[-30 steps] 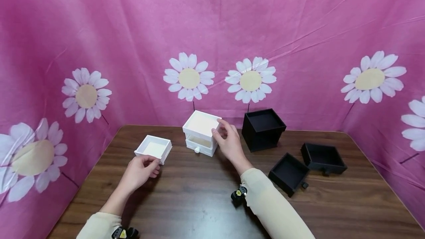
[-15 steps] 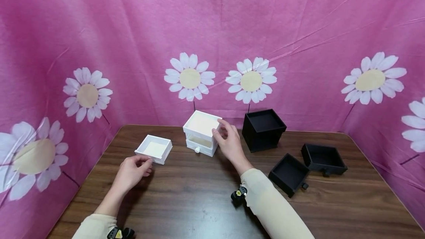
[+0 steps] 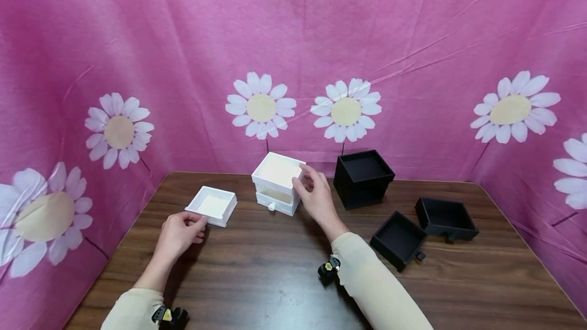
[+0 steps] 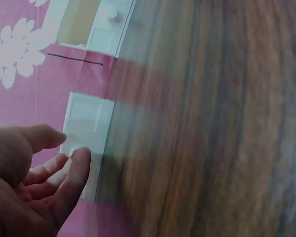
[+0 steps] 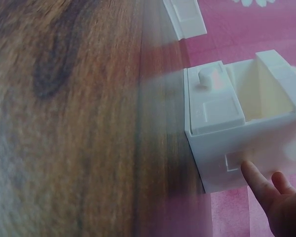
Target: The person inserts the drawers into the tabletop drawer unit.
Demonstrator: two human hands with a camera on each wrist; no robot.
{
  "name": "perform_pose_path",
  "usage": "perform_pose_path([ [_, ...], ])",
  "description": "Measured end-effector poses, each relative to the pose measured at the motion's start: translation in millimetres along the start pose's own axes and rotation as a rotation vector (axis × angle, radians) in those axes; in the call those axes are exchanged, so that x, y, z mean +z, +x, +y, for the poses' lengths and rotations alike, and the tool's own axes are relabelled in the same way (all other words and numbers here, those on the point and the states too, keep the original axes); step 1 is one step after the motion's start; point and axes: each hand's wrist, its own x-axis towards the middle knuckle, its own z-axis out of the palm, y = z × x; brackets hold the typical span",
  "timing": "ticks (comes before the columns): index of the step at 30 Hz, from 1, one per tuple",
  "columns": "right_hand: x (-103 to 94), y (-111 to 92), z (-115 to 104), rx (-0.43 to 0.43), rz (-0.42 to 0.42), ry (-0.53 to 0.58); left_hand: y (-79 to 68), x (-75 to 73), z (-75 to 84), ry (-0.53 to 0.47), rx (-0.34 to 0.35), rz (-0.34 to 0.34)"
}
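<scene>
Your left hand (image 3: 178, 233) has its thumb and fingers, slightly apart, at the front of the white drawer (image 3: 214, 207), on either side of its knob (image 4: 73, 149); you can't tell from here whether they have closed on it. The drawer lies flat, hollow side up, near the table's far left corner, its knob front facing you. Your right hand (image 3: 317, 198) holds nothing in its grasp; its fingertips rest against the right side of the white cabinet (image 3: 278, 173). That cabinet stands upright near the far edge, upper slot open towards you, lower drawer (image 3: 283, 203) in place below.

Under it all you have a dark wood-grain table (image 3: 275, 274), its far corners rounded, backed and flanked by pink cloth (image 3: 293, 24) with big white daisies (image 3: 261, 108).

Just right of your right hand, the black cabinet (image 3: 350, 186) stands by the far edge. Two more pieces lie towards the right edge, hollow side up: the nearer black drawer (image 3: 399, 240), turned askew beside your right sleeve (image 3: 378, 281), and the farther black drawer (image 3: 447, 217), just beside it.
</scene>
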Motion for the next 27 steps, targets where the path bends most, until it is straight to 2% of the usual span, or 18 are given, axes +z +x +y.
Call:
perform_pose_path([
  [4,-0.7,-0.5,-1.1,0.01,-0.001,0.007,1.3,-2.0,-3.6,0.017,-0.03,0.008],
  [11,-1.3,0.3,-2.4,0.012,-0.004,0.007,3.6,-1.8,-8.1,-0.02,-0.066,-0.023],
  [20,0.2,-0.4,-1.3,0.006,-0.003,0.018,7.6,0.5,-11.4,-0.089,-0.08,-0.072],
  [27,0.6,0.3,-0.9,0.009,0.001,0.021,10.4,3.8,-12.1,-0.165,-0.096,-0.075],
])
